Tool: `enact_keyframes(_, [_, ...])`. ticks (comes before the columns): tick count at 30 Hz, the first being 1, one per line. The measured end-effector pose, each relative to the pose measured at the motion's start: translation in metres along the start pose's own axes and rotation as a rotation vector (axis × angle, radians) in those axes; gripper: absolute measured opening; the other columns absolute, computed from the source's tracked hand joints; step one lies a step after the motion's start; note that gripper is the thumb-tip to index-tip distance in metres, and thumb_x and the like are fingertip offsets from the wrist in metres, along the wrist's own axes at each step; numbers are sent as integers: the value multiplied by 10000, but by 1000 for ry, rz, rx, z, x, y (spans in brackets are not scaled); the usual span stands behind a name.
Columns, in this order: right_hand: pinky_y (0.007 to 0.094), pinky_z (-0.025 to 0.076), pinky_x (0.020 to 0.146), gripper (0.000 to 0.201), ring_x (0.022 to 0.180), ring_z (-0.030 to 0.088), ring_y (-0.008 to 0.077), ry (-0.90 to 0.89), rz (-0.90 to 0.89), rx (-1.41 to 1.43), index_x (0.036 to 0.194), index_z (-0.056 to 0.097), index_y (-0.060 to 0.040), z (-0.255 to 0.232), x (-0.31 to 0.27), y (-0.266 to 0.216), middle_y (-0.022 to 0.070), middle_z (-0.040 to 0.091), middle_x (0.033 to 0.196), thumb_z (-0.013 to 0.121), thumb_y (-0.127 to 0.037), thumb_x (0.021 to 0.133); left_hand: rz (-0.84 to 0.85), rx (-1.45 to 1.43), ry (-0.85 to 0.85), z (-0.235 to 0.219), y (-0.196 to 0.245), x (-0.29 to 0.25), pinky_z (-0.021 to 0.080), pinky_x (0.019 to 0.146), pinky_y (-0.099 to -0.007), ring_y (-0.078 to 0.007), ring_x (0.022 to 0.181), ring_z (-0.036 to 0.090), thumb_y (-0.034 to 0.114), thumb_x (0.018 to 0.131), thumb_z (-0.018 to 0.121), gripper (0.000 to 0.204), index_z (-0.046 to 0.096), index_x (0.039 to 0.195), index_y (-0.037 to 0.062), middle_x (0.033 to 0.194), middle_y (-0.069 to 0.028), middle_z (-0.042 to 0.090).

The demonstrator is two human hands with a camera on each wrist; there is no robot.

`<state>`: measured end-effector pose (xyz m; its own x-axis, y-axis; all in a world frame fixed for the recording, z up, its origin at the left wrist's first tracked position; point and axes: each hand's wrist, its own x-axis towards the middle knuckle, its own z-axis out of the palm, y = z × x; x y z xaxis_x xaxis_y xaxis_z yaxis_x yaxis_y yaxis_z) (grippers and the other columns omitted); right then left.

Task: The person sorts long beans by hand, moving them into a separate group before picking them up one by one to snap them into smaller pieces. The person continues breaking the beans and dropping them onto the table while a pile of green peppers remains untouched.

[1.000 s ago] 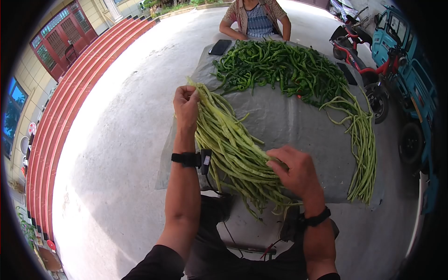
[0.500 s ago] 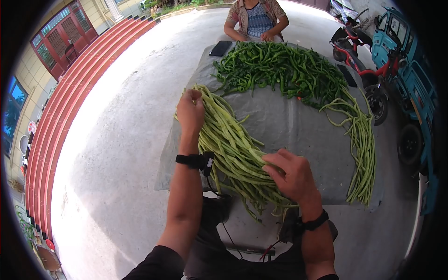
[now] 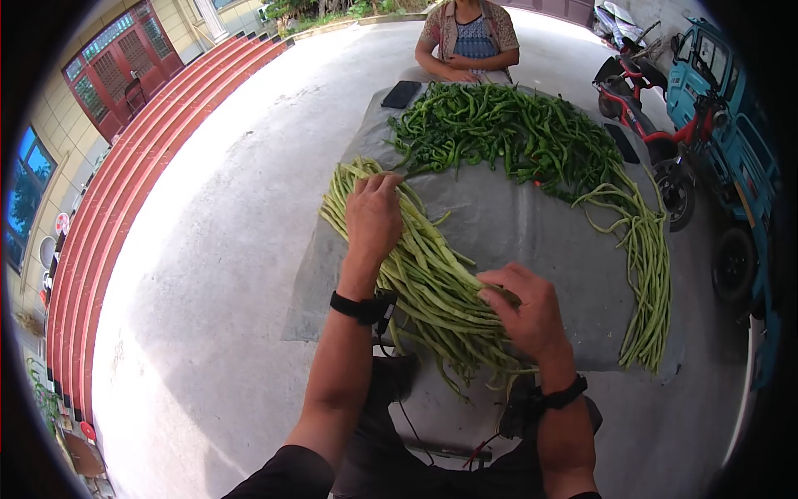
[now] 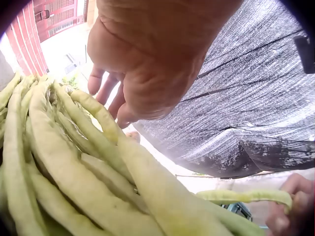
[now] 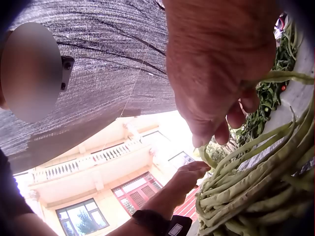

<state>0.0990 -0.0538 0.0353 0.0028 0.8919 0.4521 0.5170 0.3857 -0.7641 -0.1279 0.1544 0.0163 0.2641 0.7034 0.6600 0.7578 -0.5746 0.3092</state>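
Observation:
A thick heap of long green beans [image 3: 432, 266] lies slantwise on the grey sheet [image 3: 499, 224] in front of me. My left hand [image 3: 374, 216] is over its upper end, fingers loosely bent downward. In the left wrist view the fingers [image 4: 107, 89] hang just above several beans [image 4: 69, 162], with none seen in their grasp. My right hand [image 3: 528, 312] is at the heap's lower right, thumb and forefinger pinching a long bean. That pinched bean [image 4: 246, 196] shows in the left wrist view, reaching out from the right fingers.
Green chili peppers [image 3: 507, 129] are piled along the far side. A smaller bundle of long beans [image 3: 647, 283] lies at the right edge. Dark phones [image 3: 401, 94] rest at the far corners. Another person [image 3: 470, 41] sits opposite. A red bike and blue vehicle [image 3: 715, 83] stand right.
My left hand has come right and nearer from the heap's far tip, its fingers no longer pinching there. The right hand stays at about the same spot. The view has shifted slightly.

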Motion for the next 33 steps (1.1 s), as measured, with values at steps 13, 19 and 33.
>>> enact_keyframes(13, [321,557,832,213,921,692,175,-71,97,87,1172,753,8,-14,0,2,92,685,1001,731,16,961,88,49,-179,-1,-18,-1,476,1017,-445,-334,1255,616,-1,806,652,346,809,1075,149,1241,-50,742])
enact_keyframes(19, [338,502,679,212,808,664,215,-8,31,100,1153,757,-41,-11,-1,4,86,691,954,761,-34,942,120,-12,-41,8,-32,1,490,988,-460,-358,1202,620,-40,783,648,235,770,907,118,1194,-61,730])
enact_keyframes(33, [346,575,719,235,824,733,228,-267,-9,113,1153,788,-59,-13,-6,-1,99,757,1037,810,-79,920,-25,-125,-11,6,-45,3,554,918,-461,-402,1026,701,-60,805,623,135,733,809,18,1057,-164,738])
